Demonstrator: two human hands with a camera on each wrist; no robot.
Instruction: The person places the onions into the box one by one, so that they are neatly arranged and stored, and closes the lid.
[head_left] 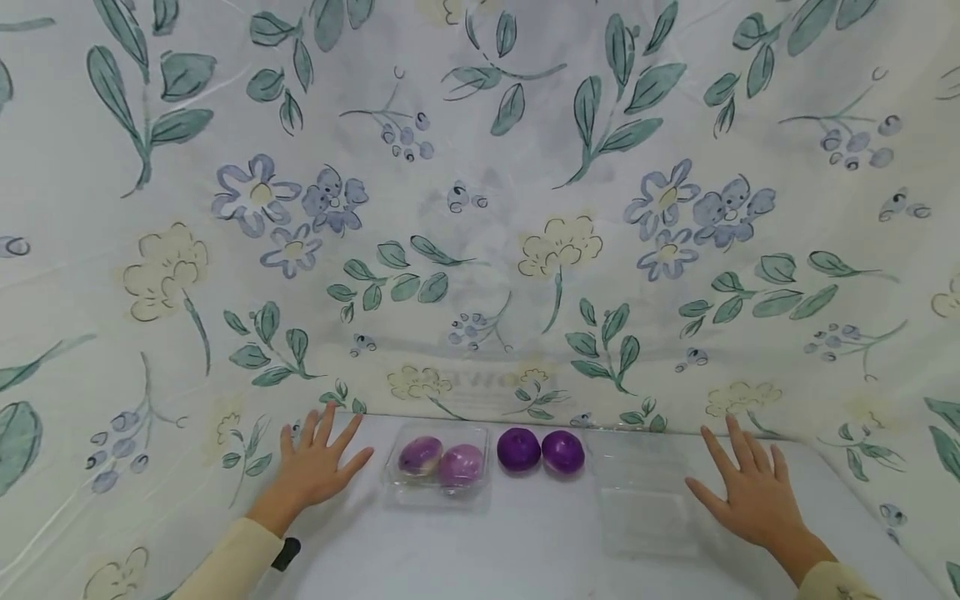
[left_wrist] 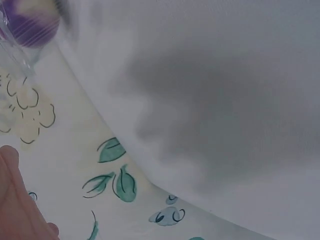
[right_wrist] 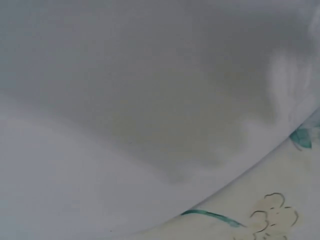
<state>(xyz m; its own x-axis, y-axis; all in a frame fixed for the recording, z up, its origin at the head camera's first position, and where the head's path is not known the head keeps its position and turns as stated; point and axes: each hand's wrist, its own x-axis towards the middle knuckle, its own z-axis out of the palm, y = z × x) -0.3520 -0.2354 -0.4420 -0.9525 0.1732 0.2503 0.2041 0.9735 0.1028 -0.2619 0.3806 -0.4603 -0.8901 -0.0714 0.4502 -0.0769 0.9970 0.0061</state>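
My left hand [head_left: 313, 471] hovers with fingers spread, left of a clear plastic box [head_left: 390, 492]. Inside that box lie two round, pale purple-and-cream pieces of produce [head_left: 461, 465], of a kind I cannot tell. To its right sit two glossy deep-purple round pieces [head_left: 518, 450], side by side on the white table [head_left: 525, 542]. Farther right is another clear plastic container [head_left: 648, 521], with its lid seemingly folded back. Beside it my right hand [head_left: 753, 498] is held with fingers spread, holding nothing. The left wrist view catches some left fingers [left_wrist: 17, 200]; the right wrist view shows only a hand's shadow.
A floral cloth [head_left: 480, 292] hangs behind the table's back edge and extends around both sides. A small black object [head_left: 287, 553] shows beside the left sleeve [head_left: 232, 562]. The right sleeve [head_left: 836, 582] is at the lower right.
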